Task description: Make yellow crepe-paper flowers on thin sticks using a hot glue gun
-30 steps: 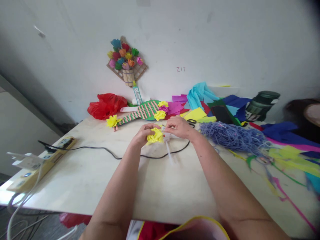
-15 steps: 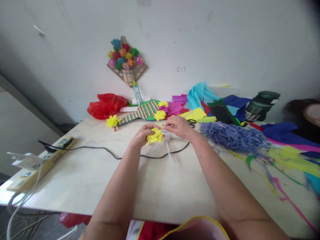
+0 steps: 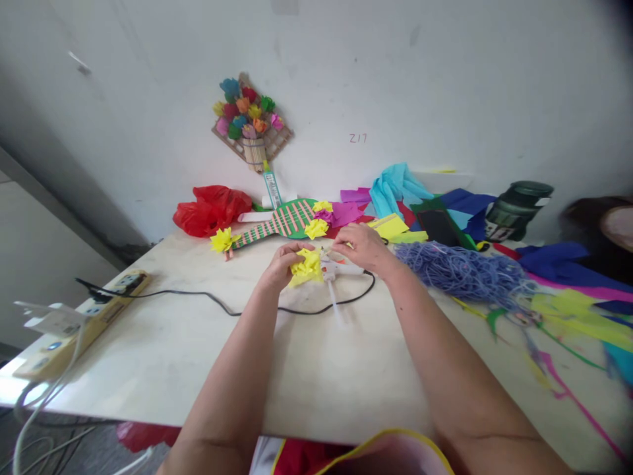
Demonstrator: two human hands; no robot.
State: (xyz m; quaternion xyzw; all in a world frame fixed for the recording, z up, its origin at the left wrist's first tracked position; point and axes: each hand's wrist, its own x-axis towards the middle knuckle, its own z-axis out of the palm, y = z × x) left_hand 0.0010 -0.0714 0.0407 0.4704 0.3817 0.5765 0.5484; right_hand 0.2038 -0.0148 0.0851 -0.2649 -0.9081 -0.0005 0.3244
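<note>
My left hand (image 3: 281,265) is closed on a crumpled yellow paper flower (image 3: 307,266) above the middle of the table. Just right of the flower lies a white glue gun (image 3: 341,268), a clear glue stick (image 3: 335,300) jutting from it toward me. Over the gun's far side is my right hand (image 3: 364,245), its fingertips pinched together; what they hold, if anything, is too small to make out. Behind both hands rests a green, guitar-shaped paper craft (image 3: 295,218) with pink strips and yellow flowers on it.
A black cord (image 3: 198,292) runs across the table from a power strip (image 3: 93,316) at left. To the right sit a tangled bundle of purple string (image 3: 459,270), coloured paper (image 3: 398,188) and a dark green jar (image 3: 517,211). A red plastic bag (image 3: 211,210) lies by the wall.
My right hand has shifted right and slightly away from the flower, exposing more of the glue gun. The yellow flower has turned a little in my left hand.
</note>
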